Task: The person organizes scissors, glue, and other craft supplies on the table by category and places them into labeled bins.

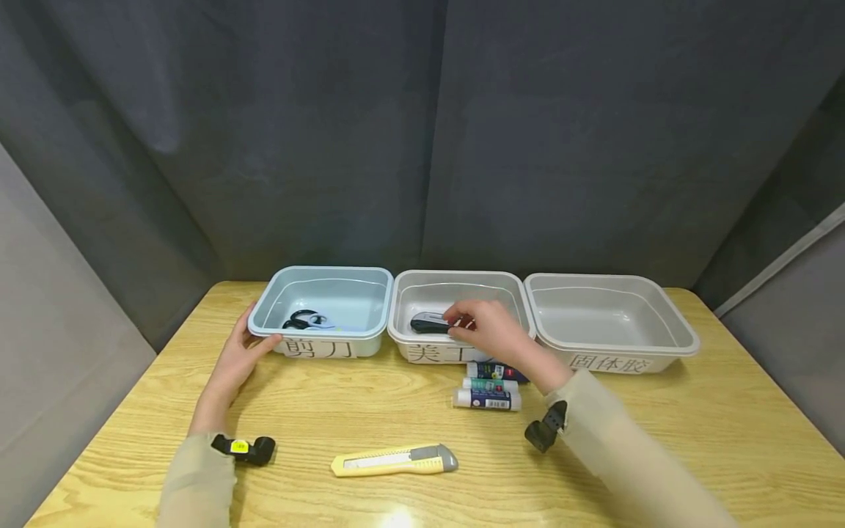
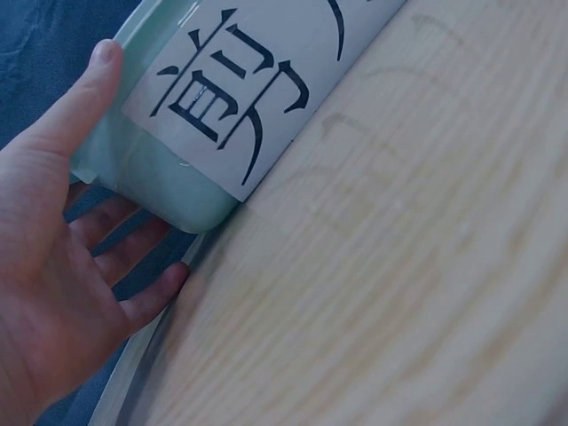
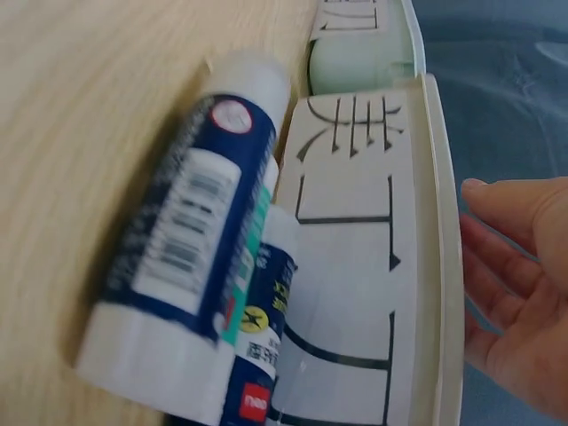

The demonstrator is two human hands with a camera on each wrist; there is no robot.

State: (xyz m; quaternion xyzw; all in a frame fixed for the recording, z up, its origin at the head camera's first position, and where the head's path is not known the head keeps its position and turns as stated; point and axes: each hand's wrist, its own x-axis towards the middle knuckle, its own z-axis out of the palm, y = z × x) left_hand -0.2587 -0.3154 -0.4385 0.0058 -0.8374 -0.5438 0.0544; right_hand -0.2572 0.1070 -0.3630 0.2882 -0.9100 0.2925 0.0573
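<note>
Nearest the person, a yellow utility knife (image 1: 394,461) is lying on the wooden table (image 1: 297,411), its long axis running left to right and its grey end pointing right. Beyond it, three glue sticks (image 1: 490,384) are lying side by side, roughly parallel to the middle bin's front, apparently grouped by kind.

The left hand (image 1: 235,359) is resting at the near left corner of the blue bin (image 1: 376,345), thumb against its wall and fingers spread apart beneath the rim, probably steadying it. The right hand (image 1: 488,328) is reaching over the front wall of the middle grey bin (image 1: 401,334); whether its fingers are clamping or merely touching a red striped piece (image 1: 464,323) there is not determinable.

Inside that bin, a black-and-grey utility knife (image 1: 429,323) is lying lengthwise left to right, its rounded end pointing left; the label suggests sorting by type. Scissors (image 1: 306,320) are lying in the blue bin. The right-hand grey bin (image 1: 680,345) is standing alongside, before a dark curtain (image 1: 330,147).
</note>
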